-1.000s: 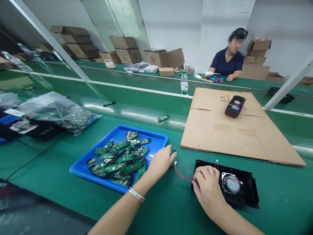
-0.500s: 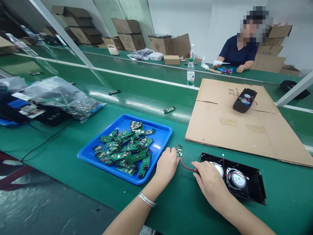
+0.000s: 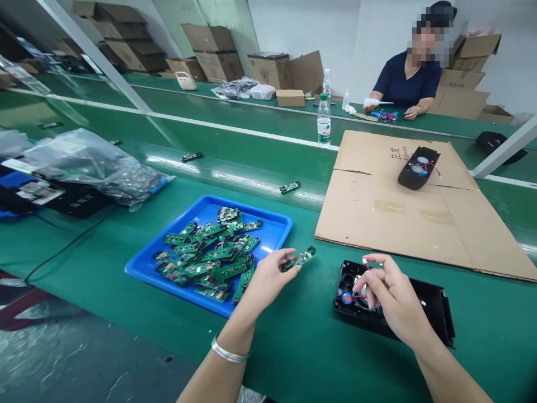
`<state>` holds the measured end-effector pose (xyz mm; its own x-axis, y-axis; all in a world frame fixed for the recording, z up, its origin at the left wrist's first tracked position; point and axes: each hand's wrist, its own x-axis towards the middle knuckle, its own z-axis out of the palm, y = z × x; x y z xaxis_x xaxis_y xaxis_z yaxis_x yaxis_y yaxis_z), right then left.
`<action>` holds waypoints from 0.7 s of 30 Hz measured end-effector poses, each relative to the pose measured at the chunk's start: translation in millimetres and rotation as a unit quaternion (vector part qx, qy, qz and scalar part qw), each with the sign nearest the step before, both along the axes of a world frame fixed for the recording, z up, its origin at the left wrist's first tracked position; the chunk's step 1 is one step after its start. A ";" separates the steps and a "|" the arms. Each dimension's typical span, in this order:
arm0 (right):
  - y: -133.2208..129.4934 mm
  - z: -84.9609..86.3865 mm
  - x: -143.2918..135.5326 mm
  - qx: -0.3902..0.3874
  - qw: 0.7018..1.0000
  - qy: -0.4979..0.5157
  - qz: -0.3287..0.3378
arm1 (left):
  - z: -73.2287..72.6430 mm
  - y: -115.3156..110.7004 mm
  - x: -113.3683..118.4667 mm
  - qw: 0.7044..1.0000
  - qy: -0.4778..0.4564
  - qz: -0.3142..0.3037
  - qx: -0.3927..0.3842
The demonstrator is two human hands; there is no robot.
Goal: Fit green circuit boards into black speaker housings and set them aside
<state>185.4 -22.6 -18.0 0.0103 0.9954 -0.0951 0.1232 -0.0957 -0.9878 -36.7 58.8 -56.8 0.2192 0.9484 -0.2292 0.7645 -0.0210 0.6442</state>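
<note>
Green matting covers the long counter [image 3: 126, 313], with cardboard boxes [image 3: 212, 50] stacked along the far wall and another person [image 3: 403, 84] seated at about 1 o'clock. Near the front edge, the left hand [image 3: 268, 280] pinches 1 small green circuit board [image 3: 298, 259] between thumb and fingertips, its grip closed on the board's near end so the board's long axis runs out toward 2 o'clock, lifted off the matting. At 3 o'clock from that board, close by but not touching, the right hand [image 3: 392, 294] hovers over a black speaker housing [image 3: 436, 313] lying flat on the counter, its fingers curled tight around a thin red wire [image 3: 369, 267] with a small white plug at its tip; the plug points toward 10 o'clock, at the board's free end, with a short gap between them. A blue tray [image 3: 277, 229] heaped with more boards sits at 9 o'clock from the left hand. Beyond, at 1 o'clock, a flattened cardboard sheet [image 3: 398, 218] carries 1 more housing [image 3: 417, 168], and a water bottle [image 3: 323, 120] stands behind.
</note>
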 end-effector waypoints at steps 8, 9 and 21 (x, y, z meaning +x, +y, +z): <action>-1.3 1.9 -6.4 0.216 0.956 -0.200 -0.002 | 36.9 -39.8 30.5 0.954 -0.141 -0.158 0.214; -2.1 1.8 -8.1 0.239 0.948 -0.209 0.005 | 38.6 -43.8 34.8 0.945 -0.155 -0.170 0.232; -7.8 -0.6 -17.1 0.306 0.930 -0.204 -0.022 | 22.4 -47.8 47.2 0.861 -0.495 -0.090 0.079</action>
<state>168.3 -30.5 -18.6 -0.0379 0.8592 0.5103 0.5084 0.4562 -0.7304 10.5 11.0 -34.4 0.3798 0.8809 0.2823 -0.1820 -0.2281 0.9565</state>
